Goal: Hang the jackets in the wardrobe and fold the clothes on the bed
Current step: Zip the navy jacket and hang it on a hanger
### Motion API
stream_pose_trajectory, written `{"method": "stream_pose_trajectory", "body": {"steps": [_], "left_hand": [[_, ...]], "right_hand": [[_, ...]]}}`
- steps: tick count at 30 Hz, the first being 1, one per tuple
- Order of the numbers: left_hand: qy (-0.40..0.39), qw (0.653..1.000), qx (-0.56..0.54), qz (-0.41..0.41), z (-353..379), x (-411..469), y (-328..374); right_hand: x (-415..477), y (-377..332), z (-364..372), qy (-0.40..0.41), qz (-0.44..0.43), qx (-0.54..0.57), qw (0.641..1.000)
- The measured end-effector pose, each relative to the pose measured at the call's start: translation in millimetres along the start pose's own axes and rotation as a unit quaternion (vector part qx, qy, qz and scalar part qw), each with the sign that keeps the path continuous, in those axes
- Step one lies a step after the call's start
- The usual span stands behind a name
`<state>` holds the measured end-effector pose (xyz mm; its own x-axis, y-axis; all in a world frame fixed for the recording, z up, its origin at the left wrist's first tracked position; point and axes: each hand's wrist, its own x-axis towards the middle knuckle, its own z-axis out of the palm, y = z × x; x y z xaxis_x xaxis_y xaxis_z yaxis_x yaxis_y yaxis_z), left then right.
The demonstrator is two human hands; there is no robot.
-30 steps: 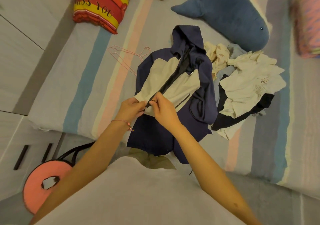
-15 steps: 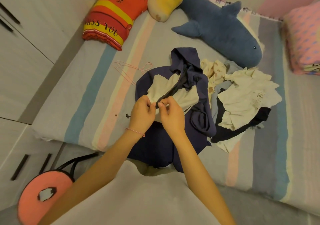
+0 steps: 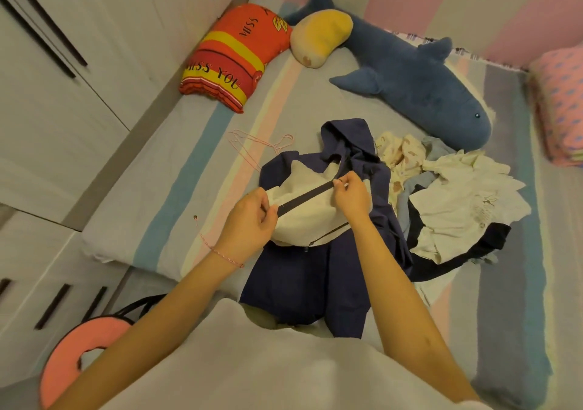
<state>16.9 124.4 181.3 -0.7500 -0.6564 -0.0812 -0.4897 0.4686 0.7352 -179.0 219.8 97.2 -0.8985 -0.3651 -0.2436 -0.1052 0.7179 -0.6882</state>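
While the jacket (image 3: 315, 271) lies at the bed's (image 3: 176, 189) near edge, the left hand (image 3: 252, 220) pinches the zip's (image 3: 303, 196) lower end and the right hand (image 3: 350, 196) its upper end; a taut zip should close cleanly.

Dim warm indoor light, soft shadows, mild overall blur (wide-angle bending strong at edges), no glare.

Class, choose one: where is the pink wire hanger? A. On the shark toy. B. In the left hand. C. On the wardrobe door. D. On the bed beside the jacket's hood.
D: the hanger lies flat on the striped bed, beside the hood of the jacket.
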Motion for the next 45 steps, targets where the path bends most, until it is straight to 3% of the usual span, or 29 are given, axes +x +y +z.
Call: {"method": "stream_pose_trajectory", "body": {"steps": [2, 5, 7, 9, 11, 14, 19, 26, 34, 39, 41, 43, 45], "left_hand": [[-0.012, 1.000, 0.001, -0.004, -6.3, -3.3, -4.4], [-0.018, 0.997, 0.061, -0.048, -18.4, 0.2, -19.5], [0.000, 0.973, 0.210, -0.092, -27.6, 8.8, -34.3], [-0.015, 0.928, 0.352, -0.122, -28.7, 17.2, -45.6], [-0.027, 0.942, 0.326, -0.081, -16.2, 22.0, -42.0], [-0.083, 0.953, 0.285, 0.058, 16.2, 25.3, -21.1], [-0.106, 0.929, 0.342, 0.090, 21.2, 25.0, -4.2], [-0.125, 0.897, 0.386, 0.175, 20.8, 20.4, 6.3], [-0.231, 0.883, 0.345, 0.220, 11.0, 4.5, -0.5], [-0.386, 0.882, 0.238, 0.128, -7.4, 13.3, -15.7], [-0.356, 0.911, 0.190, 0.086, -6.9, 23.1, -25.6], [-0.259, 0.944, 0.187, 0.087, 1.0, 33.4, -28.5], [-0.230, 0.947, 0.203, 0.096, 13.1, 39.3, -26.2]], "right_hand": [[5.9, 1.0, -1.4, 0.014, 0.010, 0.009, 1.000], [2.4, -6.1, -2.1, 0.043, -0.042, 0.050, 0.997], [-8.7, -15.2, -2.3, 0.039, -0.096, 0.038, 0.994], [-24.7, -21.7, -3.1, 0.021, -0.145, 0.013, 0.989], [-44.1, -27.5, -0.5, 0.000, -0.183, -0.006, 0.983], [-75.3, -41.1, 6.2, -0.031, -0.223, -0.014, 0.974], [-95.2, -52.5, -4.7, -0.011, -0.207, 0.031, 0.978], [-56.5, -27.2, -6.7, -0.027, -0.060, 0.038, 0.997], [5.5, 21.0, -8.6, -0.004, 0.079, -0.019, 0.997], [-11.9, 2.9, -10.2, 0.009, -0.033, 0.063, 0.997], [-32.2, -9.5, -11.7, 0.006, -0.106, 0.073, 0.992], [-59.8, -19.2, -5.3, -0.024, -0.177, 0.042, 0.983], [-92.3, -23.0, 7.7, -0.053, -0.219, 0.021, 0.974]]}}
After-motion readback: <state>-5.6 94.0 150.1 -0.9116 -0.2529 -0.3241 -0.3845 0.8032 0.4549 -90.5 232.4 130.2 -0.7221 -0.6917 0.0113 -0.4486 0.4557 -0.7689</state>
